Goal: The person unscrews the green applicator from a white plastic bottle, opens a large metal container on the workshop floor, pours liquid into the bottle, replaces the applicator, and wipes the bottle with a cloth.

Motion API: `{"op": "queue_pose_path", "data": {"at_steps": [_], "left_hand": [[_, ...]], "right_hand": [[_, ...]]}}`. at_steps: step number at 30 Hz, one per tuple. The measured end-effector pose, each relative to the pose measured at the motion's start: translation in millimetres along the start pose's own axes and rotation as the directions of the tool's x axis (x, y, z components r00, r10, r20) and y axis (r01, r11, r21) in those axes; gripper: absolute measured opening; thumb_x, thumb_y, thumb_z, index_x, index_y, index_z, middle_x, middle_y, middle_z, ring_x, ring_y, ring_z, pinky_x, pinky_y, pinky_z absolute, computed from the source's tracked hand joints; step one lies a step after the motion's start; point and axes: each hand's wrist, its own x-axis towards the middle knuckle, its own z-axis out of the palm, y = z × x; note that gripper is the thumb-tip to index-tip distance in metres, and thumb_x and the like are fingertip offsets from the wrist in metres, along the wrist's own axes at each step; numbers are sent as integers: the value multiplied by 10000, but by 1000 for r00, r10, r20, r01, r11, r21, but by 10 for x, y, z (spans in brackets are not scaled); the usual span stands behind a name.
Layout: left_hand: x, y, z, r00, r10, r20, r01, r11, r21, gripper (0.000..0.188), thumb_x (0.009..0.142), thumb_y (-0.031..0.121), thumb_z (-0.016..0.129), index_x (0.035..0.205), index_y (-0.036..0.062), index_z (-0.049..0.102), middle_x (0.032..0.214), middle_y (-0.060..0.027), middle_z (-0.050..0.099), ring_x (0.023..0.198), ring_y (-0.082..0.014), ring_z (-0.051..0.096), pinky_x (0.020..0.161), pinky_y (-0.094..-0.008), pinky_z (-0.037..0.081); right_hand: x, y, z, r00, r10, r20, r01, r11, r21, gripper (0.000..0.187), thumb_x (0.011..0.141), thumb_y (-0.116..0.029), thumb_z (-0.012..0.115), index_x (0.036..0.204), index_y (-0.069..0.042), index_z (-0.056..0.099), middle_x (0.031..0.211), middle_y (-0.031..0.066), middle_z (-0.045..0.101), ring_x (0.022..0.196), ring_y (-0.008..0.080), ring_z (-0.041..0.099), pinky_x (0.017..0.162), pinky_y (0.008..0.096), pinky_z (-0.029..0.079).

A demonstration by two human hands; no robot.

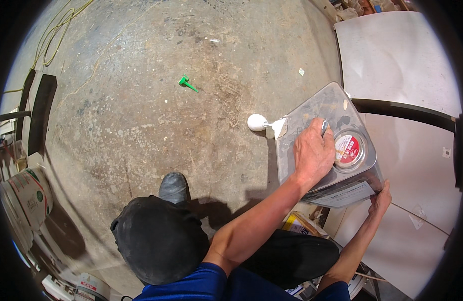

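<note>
A large rectangular metal can [304,120] is held up at the right, its top face turned toward me. Closed over the carrying handle on that top is my left hand [314,153]; a bit of the metal handle shows beside the fingers. My right hand [381,198] grips the can's lower right edge, with most of its fingers hidden behind the can. Next to my left hand is a round lid [349,150] with a red and white label. A white rounded piece [256,123] juts from the can's left corner, joined by a white-smeared neck.
A small green plastic piece [188,83] lies on the concrete floor [141,110]. White panels [397,55] stand along the right. Buckets [28,200] line the left side, and a yellow cord [53,42] is coiled at the far left. Packages [301,226] lie below the can.
</note>
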Motion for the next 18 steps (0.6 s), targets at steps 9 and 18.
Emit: {"op": "queue_pose_path", "data": {"at_steps": [9, 18], "left_hand": [[8, -47, 24, 1000, 5, -21, -5, 1000, 7, 180, 961, 173, 588, 1038, 11, 605, 855, -228, 672, 776, -380, 668, 761, -469, 508], [8, -25, 0, 1000, -12, -2, 12, 1000, 10, 187, 962, 177, 586, 1041, 8, 603, 864, -231, 667, 783, -387, 657, 770, -475, 502]], "right_hand": [[-198, -101, 167, 999, -7, -40, 9, 998, 66, 436, 957, -479, 685, 955, -43, 679, 811, 28, 616, 622, 117, 550, 499, 270, 403], [-135, -73, 91, 1000, 20, -2, -20, 1000, 24, 449, 971, -473, 659, 1029, -28, 687, 896, 55, 661, 711, 151, 616, 558, 287, 470]]}}
